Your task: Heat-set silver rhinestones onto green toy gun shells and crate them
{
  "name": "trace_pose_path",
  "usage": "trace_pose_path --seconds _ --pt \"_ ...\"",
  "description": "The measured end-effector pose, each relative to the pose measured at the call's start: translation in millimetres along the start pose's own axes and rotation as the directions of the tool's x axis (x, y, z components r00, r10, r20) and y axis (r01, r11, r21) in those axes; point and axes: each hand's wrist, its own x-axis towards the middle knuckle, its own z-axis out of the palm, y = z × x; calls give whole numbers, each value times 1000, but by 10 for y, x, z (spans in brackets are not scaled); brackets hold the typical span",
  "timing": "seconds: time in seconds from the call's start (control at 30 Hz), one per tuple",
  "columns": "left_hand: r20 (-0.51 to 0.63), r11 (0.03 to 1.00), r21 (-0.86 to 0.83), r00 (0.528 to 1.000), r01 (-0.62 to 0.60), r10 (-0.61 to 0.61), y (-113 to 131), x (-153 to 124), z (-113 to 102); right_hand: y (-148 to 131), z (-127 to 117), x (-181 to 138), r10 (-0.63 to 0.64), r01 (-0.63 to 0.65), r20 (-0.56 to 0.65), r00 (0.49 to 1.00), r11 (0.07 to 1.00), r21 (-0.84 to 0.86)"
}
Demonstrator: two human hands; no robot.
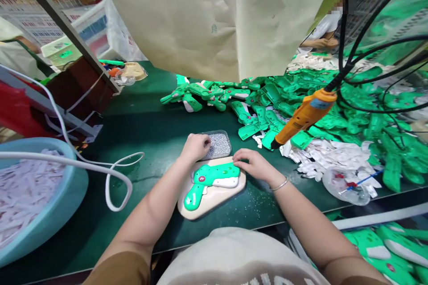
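Head view: left hand (195, 148), grip unclear, in one bead tray (219, 145); open right hand (250, 164) on toy gun (209, 178).

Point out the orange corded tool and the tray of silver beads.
Orange corded tool (306, 113), head view, mid-handle.
Tray of silver beads (214, 132), head view, far rim.

That toy-gun shell (214, 176) is flashing glossy green plastic, while the beige jig (200, 207) under it is looking smooth and matt. The little tray (214, 132) is showing a metal-looking rim around rough silvery granules (217, 146). The orange power screwdriver (306, 116) is shining with plastic, the blue basin (80, 187) is looking smooth, and the cream sheet (187, 18) is hanging matt, cloth or paper, can't tell.
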Motion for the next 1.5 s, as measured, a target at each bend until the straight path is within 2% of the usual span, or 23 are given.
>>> trace_pose_path --seconds 0.13,0.3,0.4,0.53,0.6,0.7,0.77,0.83,0.97,1.1,1.23,1.37,1.43,1.5 --pt "-42 998 -65 999 9 -12 59 -125 -17 51 53 -80 -11 11 -22 1000 1000 -4" --pt "-16 958 -281 998 -57 54 209 -559 73 54 37 -149 -45 45 0 999 999 -29" --pt "-3 947 -315 998 -57 59 262 -736 170 11 29 -151 -71 72 9 997 994 -76" --pt "20 965 -263 1000 -3 8 276 -798 216 -117 95 171 -35 24 -40 999 968 -252" --pt "83 979 -202 995 -35 53 289 -835 187 -187 150 465 56 -40 25 998 901 -432" --pt "164 990 -67 977 -125 135 329 -886 100 -261 226 863 226 -77 153 962 764 -641" --pt "198 985 -2 965 -172 169 344 -826 27 -284 253 999 272 -77 190 944 735 -673" --pt "203 987 53 969 -152 139 326 -641 -40 -288 253 1018 273 -84 183 944 738 -669" --pt "135 987 163 991 -12 -10 208 -67 -71 -247 199 899 247 -102 150 957 774 -625" --pt "162 987 160 987 -12 -14 114 256 12 -159 144 758 158 -97 92 983 878 -468" --pt "143 994 102 989 -51 36 68 247 32 -155 88 445 136 -147 -66 988 969 -198" --pt "101 998 28 994 -52 49 65 120 -17 -237 84 -54 174 -174 -24 984 985 5" --pt "72 998 -64 997 -27 31 94 -12 -50 -237 140 -267 82 -82 -34 996 997 -6" --pt "43 963 -270 999 9 2 133 -209 -84 -190 231 -409 -75 66 -96 993 994 -92"
